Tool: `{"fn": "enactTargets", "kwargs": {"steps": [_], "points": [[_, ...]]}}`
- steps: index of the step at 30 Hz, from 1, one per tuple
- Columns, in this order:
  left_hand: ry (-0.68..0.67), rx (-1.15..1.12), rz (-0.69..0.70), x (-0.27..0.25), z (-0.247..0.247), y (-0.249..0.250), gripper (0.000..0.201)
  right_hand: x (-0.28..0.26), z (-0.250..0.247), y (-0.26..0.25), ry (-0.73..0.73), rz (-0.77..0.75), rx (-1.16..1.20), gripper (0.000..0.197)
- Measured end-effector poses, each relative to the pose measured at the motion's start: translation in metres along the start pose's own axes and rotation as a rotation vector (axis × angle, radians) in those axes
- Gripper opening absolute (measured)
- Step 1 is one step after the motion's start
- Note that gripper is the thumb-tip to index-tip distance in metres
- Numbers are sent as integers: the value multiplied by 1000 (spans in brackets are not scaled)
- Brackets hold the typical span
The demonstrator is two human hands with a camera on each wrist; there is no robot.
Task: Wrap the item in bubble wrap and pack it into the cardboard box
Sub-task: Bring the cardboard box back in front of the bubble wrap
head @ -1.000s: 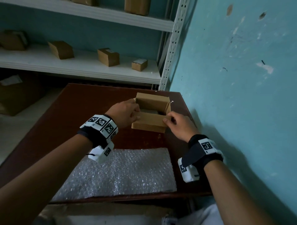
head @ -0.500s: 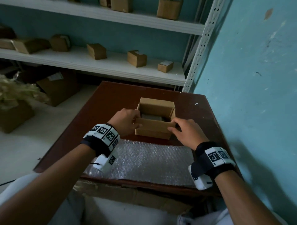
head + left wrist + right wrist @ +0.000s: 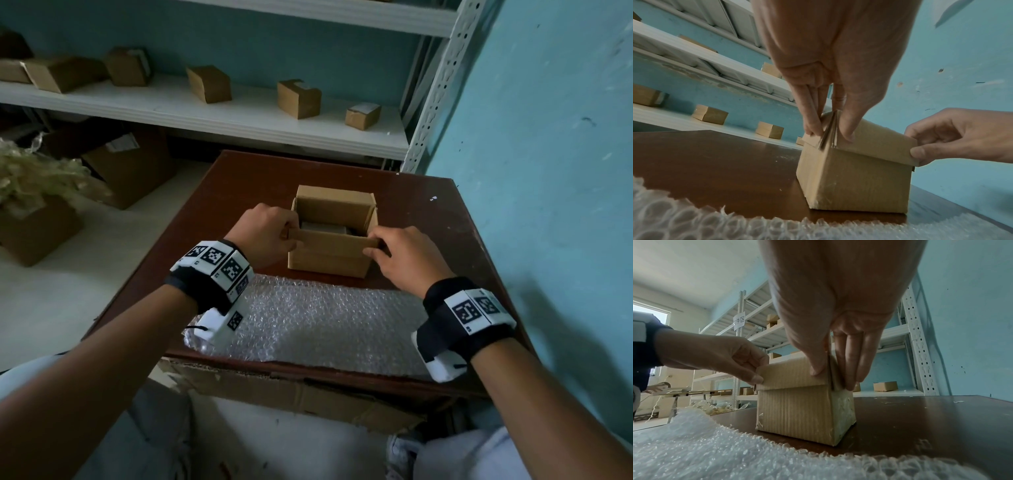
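Observation:
A small cardboard box [image 3: 329, 262] [image 3: 857, 183] [image 3: 797, 412] stands open-topped in the middle of the brown table [image 3: 239, 185]. Inside it lies a pale grey item [image 3: 323, 226], mostly hidden by the walls. My left hand [image 3: 270, 233] [image 3: 828, 129] pinches the left end of the near flap [image 3: 334, 240], thumb outside and fingers behind. My right hand [image 3: 400, 253] [image 3: 830, 374] pinches the flap's right end the same way. The flap stands tilted over the opening. A bubble wrap sheet [image 3: 325, 322] [image 3: 735, 451] lies flat between the box and the table's near edge.
A teal wall [image 3: 548, 171] runs close along the table's right side. White shelving [image 3: 222, 116] behind holds several small cardboard boxes [image 3: 298, 99]. Larger cartons [image 3: 130, 168] and packing straw [image 3: 34, 174] sit on the floor to the left. A flattened carton [image 3: 291, 390] hangs under the table's near edge.
The view has tilted back and left, showing more floor and shelf. Both hands stay at the box's near flap, which now stands more upright than a second ago.

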State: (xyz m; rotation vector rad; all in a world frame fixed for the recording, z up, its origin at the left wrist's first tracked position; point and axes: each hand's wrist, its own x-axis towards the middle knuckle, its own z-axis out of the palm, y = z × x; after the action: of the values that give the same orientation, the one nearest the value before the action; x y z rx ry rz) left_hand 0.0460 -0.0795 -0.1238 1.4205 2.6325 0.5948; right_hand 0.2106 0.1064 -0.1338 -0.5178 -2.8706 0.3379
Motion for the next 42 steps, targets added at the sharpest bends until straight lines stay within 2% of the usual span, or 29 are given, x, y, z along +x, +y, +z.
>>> {"fn": "enactTargets", "kwargs": {"steps": [35,39,42], "points": [[-19,3,26,1,1,-6,18,-2,-3,-1,-41,3,7,20],[-21,-12,15,0,-1,-6,31,-2,-5,1,-67,14,16,25],[-39,-35,-1,-1,-4,-7,52,-4,-9,3,-80,23,26,47]]}}
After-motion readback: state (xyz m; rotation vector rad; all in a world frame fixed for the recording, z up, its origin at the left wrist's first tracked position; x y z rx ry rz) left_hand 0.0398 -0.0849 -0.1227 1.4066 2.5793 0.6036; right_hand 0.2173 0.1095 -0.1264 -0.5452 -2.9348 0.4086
